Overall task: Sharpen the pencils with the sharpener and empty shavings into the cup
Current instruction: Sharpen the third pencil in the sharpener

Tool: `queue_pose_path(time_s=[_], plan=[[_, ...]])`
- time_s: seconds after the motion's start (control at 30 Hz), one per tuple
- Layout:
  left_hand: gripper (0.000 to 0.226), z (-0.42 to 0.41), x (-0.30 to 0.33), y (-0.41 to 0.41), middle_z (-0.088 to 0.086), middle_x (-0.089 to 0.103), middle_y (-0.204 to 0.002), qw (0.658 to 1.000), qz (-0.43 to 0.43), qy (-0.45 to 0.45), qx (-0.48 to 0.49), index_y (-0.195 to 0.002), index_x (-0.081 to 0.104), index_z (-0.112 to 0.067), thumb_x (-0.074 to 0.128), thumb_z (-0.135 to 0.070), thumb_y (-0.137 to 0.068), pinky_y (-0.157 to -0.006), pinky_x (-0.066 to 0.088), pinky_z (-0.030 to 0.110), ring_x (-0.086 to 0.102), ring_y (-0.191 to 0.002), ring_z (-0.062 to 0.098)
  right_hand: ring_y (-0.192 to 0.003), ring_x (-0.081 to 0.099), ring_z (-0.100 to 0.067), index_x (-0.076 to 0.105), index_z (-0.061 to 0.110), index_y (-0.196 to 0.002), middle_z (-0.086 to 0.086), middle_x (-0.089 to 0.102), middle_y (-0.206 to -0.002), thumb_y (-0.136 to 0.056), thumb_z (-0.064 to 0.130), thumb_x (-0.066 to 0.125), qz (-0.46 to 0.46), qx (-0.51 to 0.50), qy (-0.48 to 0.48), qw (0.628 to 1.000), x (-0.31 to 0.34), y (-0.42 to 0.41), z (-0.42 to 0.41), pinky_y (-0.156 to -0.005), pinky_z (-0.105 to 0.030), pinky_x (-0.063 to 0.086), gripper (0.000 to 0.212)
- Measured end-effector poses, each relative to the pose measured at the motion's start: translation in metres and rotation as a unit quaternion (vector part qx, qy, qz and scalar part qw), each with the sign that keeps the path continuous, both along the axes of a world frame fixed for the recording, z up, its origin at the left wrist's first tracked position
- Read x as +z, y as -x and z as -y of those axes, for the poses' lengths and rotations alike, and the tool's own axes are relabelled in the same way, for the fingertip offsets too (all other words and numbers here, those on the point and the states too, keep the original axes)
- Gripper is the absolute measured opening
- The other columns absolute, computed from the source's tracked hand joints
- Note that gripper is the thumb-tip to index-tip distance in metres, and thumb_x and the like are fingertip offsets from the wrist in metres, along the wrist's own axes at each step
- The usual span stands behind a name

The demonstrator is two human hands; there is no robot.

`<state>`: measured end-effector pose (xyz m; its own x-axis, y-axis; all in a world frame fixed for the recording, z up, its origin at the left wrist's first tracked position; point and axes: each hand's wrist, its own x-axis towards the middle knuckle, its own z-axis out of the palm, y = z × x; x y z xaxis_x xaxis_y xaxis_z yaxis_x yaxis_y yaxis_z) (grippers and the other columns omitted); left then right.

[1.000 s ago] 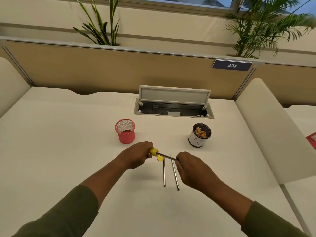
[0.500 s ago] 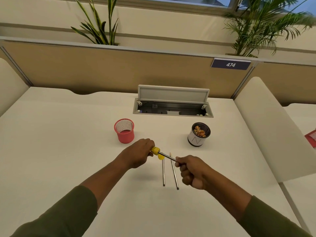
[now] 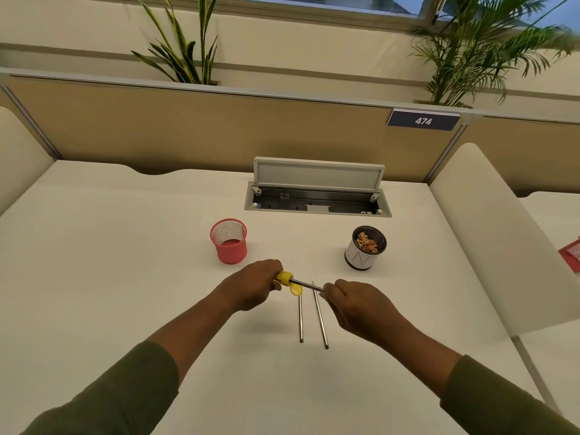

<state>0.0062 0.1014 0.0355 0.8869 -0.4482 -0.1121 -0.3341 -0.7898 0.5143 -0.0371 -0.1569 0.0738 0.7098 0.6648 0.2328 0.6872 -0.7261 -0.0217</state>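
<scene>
My left hand (image 3: 251,285) grips a yellow sharpener (image 3: 285,277) with its round lid (image 3: 296,289) hanging open below it. A grey pencil (image 3: 306,284) is stuck into the sharpener, and my right hand (image 3: 357,306) pinches its other end with the back of the hand turned up. Two more grey pencils (image 3: 300,318) (image 3: 320,318) lie side by side on the white desk just below. A white cup (image 3: 361,257) with a dark inside holds shavings at the right.
A pink mesh holder (image 3: 229,241) stands left of centre. An open cable tray (image 3: 317,204) with a raised lid sits at the back of the desk (image 3: 110,262). Padded dividers flank both sides.
My right hand has rolled over on the pencil, from knuckles facing me back to the back of the hand up. The left hand and sharpener stayed nearly in place.
</scene>
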Motion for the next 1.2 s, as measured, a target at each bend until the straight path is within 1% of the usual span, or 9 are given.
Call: queue_pose_path(time_s=[0.1,0.13,0.23,0.3,0.4,0.53,0.6,0.8,1.2], plan=[[0.009,0.0,-0.002,-0.001,-0.005,0.052,-0.089,1.0,0.029,-0.003,-0.009,-0.092,0.047,-0.019,0.051,-0.011,-0.093,-0.07,0.046,0.032,0.052,-0.08,0.016,-0.044,0.041,-0.02,0.057,0.012,-0.071,0.001,0.045,-0.053,-0.097,0.029,0.046,-0.201,-0.166,-0.173,0.95,0.004,0.008,-0.023,-0.044,-0.027,0.03,0.033],[0.011,-0.001,-0.003,-0.001,-0.005,0.051,-0.089,0.999,0.033,-0.006,-0.011,-0.091,0.047,-0.02,0.051,-0.01,-0.092,-0.071,0.047,0.033,0.051,-0.081,0.015,-0.043,0.037,-0.017,0.058,0.01,-0.069,0.002,0.041,-0.051,-0.097,0.028,0.049,-0.337,-0.271,-0.276,0.859,0.009,0.006,-0.03,-0.043,-0.025,0.03,0.035],[0.015,-0.002,-0.005,0.0,-0.008,0.048,-0.089,0.999,0.04,-0.012,-0.02,-0.09,0.044,-0.024,0.051,-0.01,-0.092,-0.072,0.045,0.032,0.047,-0.082,0.014,-0.037,0.019,-0.009,0.054,0.007,-0.072,0.003,0.024,-0.05,-0.099,0.024,0.05,-0.625,-0.417,-0.458,0.476,0.02,0.001,-0.035,-0.036,-0.017,0.019,0.032],[0.012,-0.002,-0.008,0.001,-0.007,0.05,-0.09,0.999,0.041,-0.016,-0.029,-0.091,0.047,-0.022,0.051,-0.011,-0.092,-0.072,0.045,0.032,0.046,-0.082,0.013,-0.035,0.015,-0.007,0.052,0.008,-0.073,0.005,0.022,-0.049,-0.101,0.024,0.047,-0.662,-0.411,-0.462,0.423,0.022,0.001,-0.032,-0.035,-0.015,0.016,0.032],[0.011,-0.005,-0.01,0.001,-0.008,0.049,-0.089,0.999,0.044,-0.01,-0.029,-0.091,0.048,-0.02,0.053,-0.011,-0.092,-0.069,0.042,0.029,0.044,-0.08,0.012,-0.038,0.017,-0.009,0.055,0.007,-0.077,0.003,0.025,-0.051,-0.101,0.027,0.046,-0.644,-0.399,-0.421,0.498,0.025,0.003,-0.035,-0.038,-0.018,0.019,0.032],[0.011,-0.006,-0.011,0.001,-0.008,0.048,-0.087,0.999,0.038,0.001,-0.012,-0.089,0.045,-0.021,0.054,-0.015,-0.092,-0.066,0.036,0.025,0.045,-0.079,0.014,-0.042,0.033,-0.011,0.067,0.013,-0.074,0.001,0.041,-0.054,-0.099,0.034,0.046,-0.491,-0.316,-0.264,0.768,0.025,0.001,-0.032,-0.045,-0.023,0.03,0.038],[0.007,-0.005,-0.011,0.002,-0.007,0.051,-0.088,0.999,0.029,0.015,0.0,-0.09,0.048,-0.018,0.054,-0.014,-0.092,-0.067,0.039,0.028,0.048,-0.08,0.016,-0.05,0.044,-0.009,0.068,0.019,-0.073,0.004,0.051,-0.057,-0.099,0.037,0.046,-0.395,-0.277,-0.186,0.856,0.026,0.001,-0.03,-0.054,-0.026,0.036,0.038],[0.008,-0.002,-0.016,0.004,-0.008,0.054,-0.086,0.999,-0.001,0.042,0.024,-0.089,0.049,-0.019,0.053,-0.013,-0.091,-0.067,0.04,0.029,0.05,-0.078,0.015,-0.065,0.054,-0.018,0.062,0.016,-0.088,0.0,0.062,-0.07,-0.099,0.041,0.043,-0.217,-0.21,-0.087,0.949,0.019,0.007,-0.025,-0.059,-0.035,0.043,0.034],[0.009,-0.006,-0.017,0.009,-0.009,0.054,-0.082,0.996,-0.026,0.071,0.051,-0.087,0.049,-0.019,0.054,-0.013,-0.091,-0.062,0.037,0.025,0.049,-0.074,0.012,-0.066,0.059,-0.013,0.07,0.023,-0.094,0.008,0.067,-0.075,-0.09,0.027,0.063,-0.122,-0.171,-0.169,0.963,0.003,0.015,-0.015,-0.062,-0.031,0.048,0.009]])
